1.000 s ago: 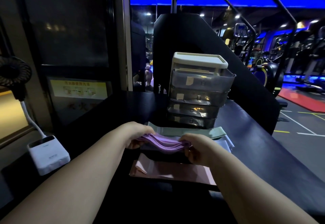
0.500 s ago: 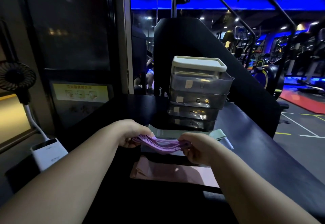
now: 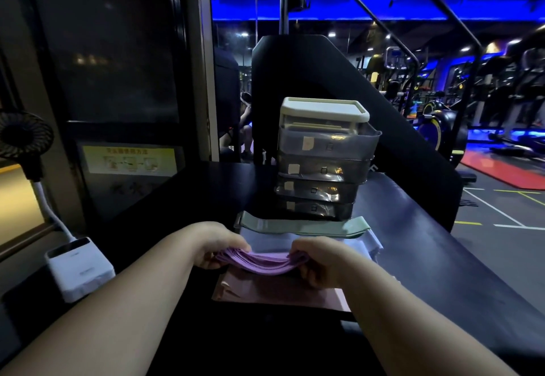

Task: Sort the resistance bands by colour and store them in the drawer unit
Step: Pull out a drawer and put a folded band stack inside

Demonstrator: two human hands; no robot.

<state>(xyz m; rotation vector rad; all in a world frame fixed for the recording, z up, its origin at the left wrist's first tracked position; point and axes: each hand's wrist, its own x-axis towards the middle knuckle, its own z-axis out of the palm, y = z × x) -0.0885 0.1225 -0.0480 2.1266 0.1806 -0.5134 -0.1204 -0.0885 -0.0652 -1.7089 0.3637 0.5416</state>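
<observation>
A stack of purple resistance bands [image 3: 262, 262] sags between my two hands above the black table [image 3: 427, 260]. My left hand [image 3: 213, 243] grips its left end and my right hand [image 3: 320, 260] grips its right end. Under it lie pink bands [image 3: 277, 290] nearest me, pale lavender-white bands [image 3: 271, 241] behind them, and green bands [image 3: 300, 225] furthest back. The drawer unit [image 3: 324, 157] stands just behind the green bands, with smoky clear drawers and a cream top. Its drawers look pushed in.
A white power bank [image 3: 78, 268] with a small black fan [image 3: 25, 134] on a stalk sits at the table's left. A black panel [image 3: 339, 72] rises behind the drawer unit. Gym machines [image 3: 442, 116] and open floor lie to the right.
My hands have lifted the purple stack slightly off the piles and hold it a little higher. The camera view has shifted down a bit.
</observation>
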